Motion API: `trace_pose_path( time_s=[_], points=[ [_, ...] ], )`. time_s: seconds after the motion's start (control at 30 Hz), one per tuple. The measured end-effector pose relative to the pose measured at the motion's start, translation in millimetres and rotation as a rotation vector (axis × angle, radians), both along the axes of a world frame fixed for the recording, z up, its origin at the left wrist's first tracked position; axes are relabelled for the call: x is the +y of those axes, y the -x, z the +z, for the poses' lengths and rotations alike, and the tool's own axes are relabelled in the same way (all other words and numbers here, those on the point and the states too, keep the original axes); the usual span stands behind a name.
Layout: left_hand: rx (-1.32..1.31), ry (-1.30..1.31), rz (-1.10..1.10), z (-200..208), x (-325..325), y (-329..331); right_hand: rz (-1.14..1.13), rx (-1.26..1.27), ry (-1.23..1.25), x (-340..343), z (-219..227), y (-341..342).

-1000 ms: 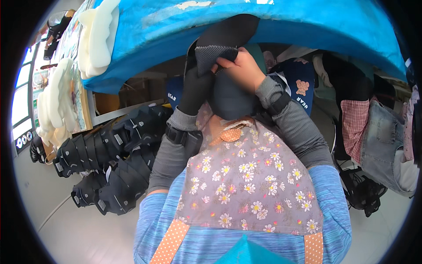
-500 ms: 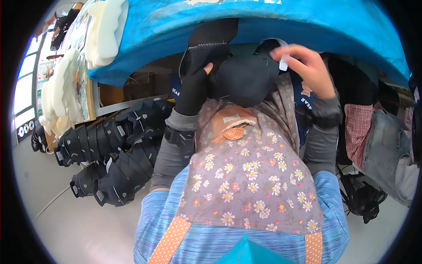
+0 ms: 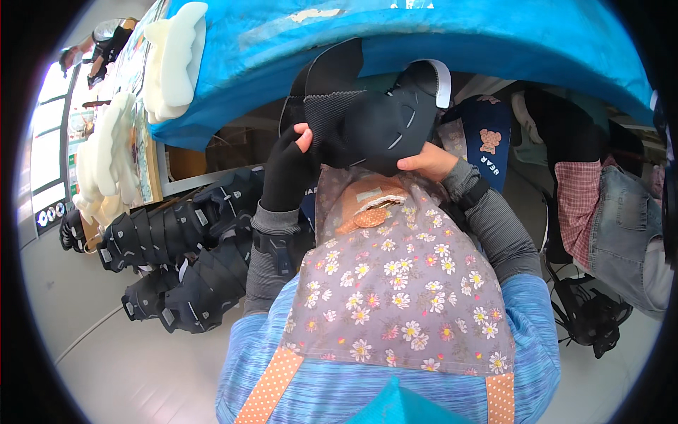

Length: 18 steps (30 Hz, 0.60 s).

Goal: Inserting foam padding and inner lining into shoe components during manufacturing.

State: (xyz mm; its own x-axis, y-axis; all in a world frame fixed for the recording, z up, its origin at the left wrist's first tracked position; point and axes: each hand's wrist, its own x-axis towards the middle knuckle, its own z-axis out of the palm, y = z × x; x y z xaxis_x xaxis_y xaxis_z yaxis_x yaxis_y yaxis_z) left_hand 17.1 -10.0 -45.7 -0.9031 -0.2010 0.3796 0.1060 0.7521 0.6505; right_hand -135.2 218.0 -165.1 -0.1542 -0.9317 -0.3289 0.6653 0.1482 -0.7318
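Above my lap I hold a black padded fabric piece (image 3: 374, 131), which looks like a brace, with a mesh section, a smooth rounded panel and light slits or marks. A curved strap end with a white strip (image 3: 443, 83) stands up at its far right. My left hand (image 3: 291, 164), in a black fingerless glove, grips the mesh side with the thumb on top. My bare right hand (image 3: 431, 162) pinches the near right edge, its other fingers hidden beneath. A broad black flap (image 3: 339, 67) rises at the far left of the piece.
Rows of similar black padded pieces (image 3: 169, 230) are stacked at the left. A blue-covered table (image 3: 424, 42) curves across the front, with white foam shapes (image 3: 173, 63) at its left. Another person's jeans (image 3: 625, 233) and plaid garment (image 3: 575, 205) show at the right, near black straps (image 3: 597, 318).
My right hand has left the white-edged strap and come down to the near right edge of the piece. The rounded panel now shows its light slits, and my left hand has shifted slightly left.
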Motion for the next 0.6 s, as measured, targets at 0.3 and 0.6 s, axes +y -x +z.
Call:
trace_pose_path(
  time_s=[0.3, 0.6],
  points=[
    [-0.059, -0.246, 0.404, 51.4, -9.6, -0.1, -0.017, -0.227, 0.207, -2.7, 12.9, 9.0],
    [-0.582, -0.904, 0.171, 49.1, -10.9, -29.2, -0.026, -0.429, 0.142, -5.9, -20.8, 0.6]
  ],
)
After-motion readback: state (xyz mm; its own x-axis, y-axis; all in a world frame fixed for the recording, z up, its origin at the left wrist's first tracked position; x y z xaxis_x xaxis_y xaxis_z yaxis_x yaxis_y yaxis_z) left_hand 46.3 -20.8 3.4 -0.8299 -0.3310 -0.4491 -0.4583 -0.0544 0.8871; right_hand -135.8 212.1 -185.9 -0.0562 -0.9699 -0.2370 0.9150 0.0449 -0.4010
